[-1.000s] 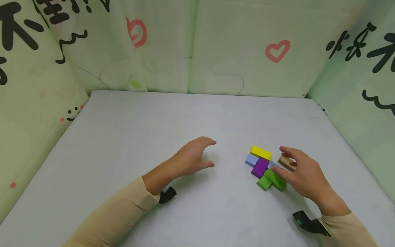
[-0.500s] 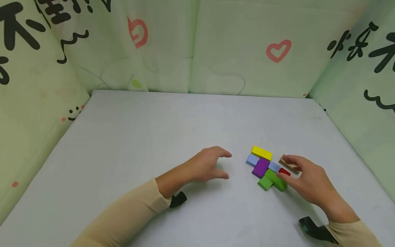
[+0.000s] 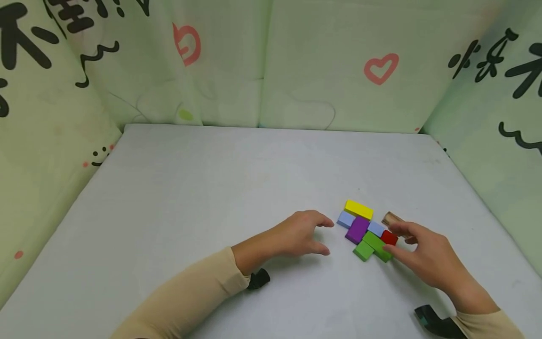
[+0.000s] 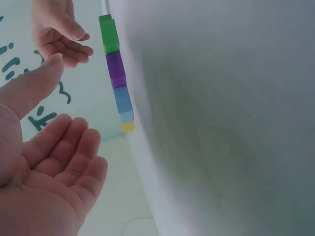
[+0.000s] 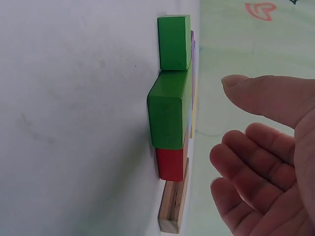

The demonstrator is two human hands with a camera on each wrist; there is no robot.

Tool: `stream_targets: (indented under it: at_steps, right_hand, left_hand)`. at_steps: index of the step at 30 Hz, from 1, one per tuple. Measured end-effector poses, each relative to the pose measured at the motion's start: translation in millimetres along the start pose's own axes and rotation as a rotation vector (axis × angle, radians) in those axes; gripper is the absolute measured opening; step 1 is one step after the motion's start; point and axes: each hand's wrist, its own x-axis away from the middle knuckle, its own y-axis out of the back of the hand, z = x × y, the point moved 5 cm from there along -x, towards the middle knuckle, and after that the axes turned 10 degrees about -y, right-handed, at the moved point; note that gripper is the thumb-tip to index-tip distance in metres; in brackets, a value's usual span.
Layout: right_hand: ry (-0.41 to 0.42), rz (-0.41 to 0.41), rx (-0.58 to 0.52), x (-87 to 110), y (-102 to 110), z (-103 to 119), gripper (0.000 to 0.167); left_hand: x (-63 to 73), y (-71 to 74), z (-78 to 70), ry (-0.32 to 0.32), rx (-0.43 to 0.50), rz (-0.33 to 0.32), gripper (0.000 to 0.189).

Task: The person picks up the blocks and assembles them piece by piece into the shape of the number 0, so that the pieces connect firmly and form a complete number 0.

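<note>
On the white table, a cluster of colored wooden blocks lies to the right in the head view. It holds a yellow block (image 3: 359,209), two light blue blocks (image 3: 346,219), a purple block (image 3: 357,230), two green blocks (image 3: 363,251) and a red block (image 3: 389,237). Just beyond the red one is a bare wood block (image 3: 391,218), partly covered by the right fingers. My right hand (image 3: 429,256) hovers by the red and green blocks, fingers loosely bent and holding nothing; the right wrist view shows them apart from the blocks. Left of the cluster, my left hand (image 3: 298,233) hangs with thumb and fingers spread, holding nothing.
The white tabletop (image 3: 203,188) stretches left and behind the blocks. Pale green printed curtains (image 3: 313,70) enclose its back and both sides. A black device (image 3: 259,278) sits on the left wrist, another (image 3: 438,322) on the right.
My left hand has moved right and toward the near edge, closer to the cluster. The right hand has drawn slightly nearer to me, uncovering the red block.
</note>
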Motion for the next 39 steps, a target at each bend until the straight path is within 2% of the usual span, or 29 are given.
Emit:
stream_targets:
  at_steps: [14, 23, 31, 39]
  right_hand:
    - [0.088, -0.044, -0.002, 2.1, 0, 2, 0.035]
    - [0.024, 0.026, 0.018, 4.3, -5, -2, 0.035]
    - [0.031, 0.033, 0.021, 3.2, -5, -5, 0.038]
    - [0.030, 0.049, 0.027, 1.7, -5, -6, 0.037]
  left_hand:
    - [-15.1, -14.4, -11.3, -0.020, -0.031, 0.058, 0.053]
    - [-26.9, -20.2, -13.4, -0.025, -0.039, 0.116, 0.052]
    - [-37.4, -27.0, -13.7, -0.032, -0.055, 0.173, 0.050]
    - [-43.6, -30.9, -14.8, 0.000, -0.055, 0.205, 0.051]
